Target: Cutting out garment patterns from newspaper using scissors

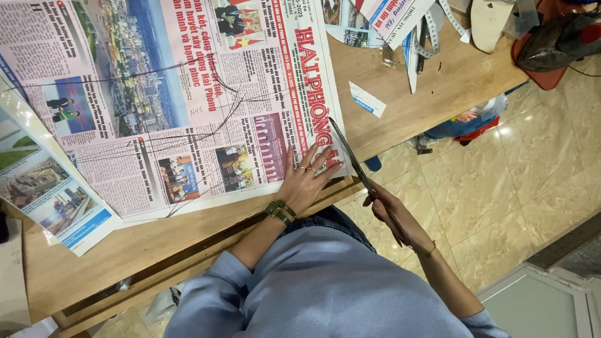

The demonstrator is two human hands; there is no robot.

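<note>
The scissors' (360, 170) handles vanish inside the right hand (391, 213); the newspaper (156, 94) runs off the top edge.

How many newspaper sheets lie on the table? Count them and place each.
2. The large newspaper sheet lies spread mid-table, pinned by the left hand. A second newspaper sheet lies at its left edge, partly tucked under. More may be hidden beneath; cut scraps sit at the top.

Bright, even indoor light | glare spot on glossy floor tiles (503, 131) | soft, faint shadows under tabletop (400, 119) edge | sharp at centre, print crisp | wide-angle bending at edges | slight softness in far corners
</note>
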